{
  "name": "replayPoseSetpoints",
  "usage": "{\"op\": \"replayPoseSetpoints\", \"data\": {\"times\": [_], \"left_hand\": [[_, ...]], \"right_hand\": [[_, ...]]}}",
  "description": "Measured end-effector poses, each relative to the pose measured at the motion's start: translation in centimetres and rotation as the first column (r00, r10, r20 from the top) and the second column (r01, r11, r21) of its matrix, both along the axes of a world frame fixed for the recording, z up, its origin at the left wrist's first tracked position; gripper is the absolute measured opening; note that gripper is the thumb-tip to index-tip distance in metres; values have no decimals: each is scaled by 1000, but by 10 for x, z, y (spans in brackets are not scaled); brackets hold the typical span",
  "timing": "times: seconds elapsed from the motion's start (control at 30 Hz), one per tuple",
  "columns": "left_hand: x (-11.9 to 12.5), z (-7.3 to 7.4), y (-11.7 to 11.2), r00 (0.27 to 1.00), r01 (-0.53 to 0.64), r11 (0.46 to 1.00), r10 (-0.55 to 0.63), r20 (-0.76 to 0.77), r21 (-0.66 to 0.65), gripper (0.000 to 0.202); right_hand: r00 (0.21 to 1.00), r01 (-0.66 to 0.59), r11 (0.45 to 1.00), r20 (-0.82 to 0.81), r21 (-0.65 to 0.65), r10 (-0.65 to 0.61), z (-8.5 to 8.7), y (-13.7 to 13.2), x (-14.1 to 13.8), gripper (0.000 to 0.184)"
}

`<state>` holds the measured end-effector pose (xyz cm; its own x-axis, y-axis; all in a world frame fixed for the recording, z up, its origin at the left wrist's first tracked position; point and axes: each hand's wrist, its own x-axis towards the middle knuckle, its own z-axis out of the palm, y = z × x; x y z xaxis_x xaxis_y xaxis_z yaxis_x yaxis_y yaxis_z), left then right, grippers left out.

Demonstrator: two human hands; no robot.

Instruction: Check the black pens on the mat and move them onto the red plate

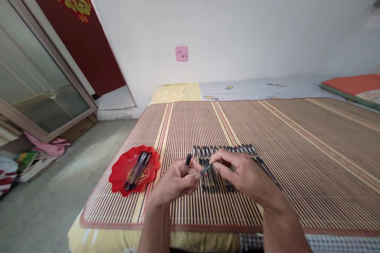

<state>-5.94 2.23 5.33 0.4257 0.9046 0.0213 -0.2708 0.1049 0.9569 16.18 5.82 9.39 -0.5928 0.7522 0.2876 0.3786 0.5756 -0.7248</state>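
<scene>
My left hand [181, 180] is closed, with a black-ended pen part [188, 160] standing up between its fingers. Its thumb and fingertips also meet one end of a thin dark pen refill [206, 169]. The other end is pinched between the thumb and index finger of my right hand [242, 170]. Behind and below both hands lies a row of black-capped pens [212, 176] side by side on the bamboo mat; my right hand hides some of them. Left of my hands, a red scalloped plate [117, 170] carries several similar pens [139, 170].
A striped bamboo mat [320, 189] covers the bed. At the far right lies an orange folded cloth [353, 84]. A pink note [181, 53] is stuck to the white wall. On the left, a glass-panelled door [35, 67] stands above the floor, with clothes piled near it.
</scene>
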Motion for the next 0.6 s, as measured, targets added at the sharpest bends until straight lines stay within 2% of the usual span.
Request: {"op": "replayPoseSetpoints", "data": {"times": [0.17,0.37,0.6], "left_hand": [[1,3,0,999,-23,1000,23,-30,12,26],[-2,7,-2,975,-163,986,167,-143,37,26],[0,14,-5,922,-256,955,287,-261,147,22]], "right_hand": [[1000,10,1000,15,2,-10,1,-1,0,17],[999,33,998,9,-47,-32,2,-4,0,14],[998,50,999,30,-14,-49,0,-3,-3,14]]}}
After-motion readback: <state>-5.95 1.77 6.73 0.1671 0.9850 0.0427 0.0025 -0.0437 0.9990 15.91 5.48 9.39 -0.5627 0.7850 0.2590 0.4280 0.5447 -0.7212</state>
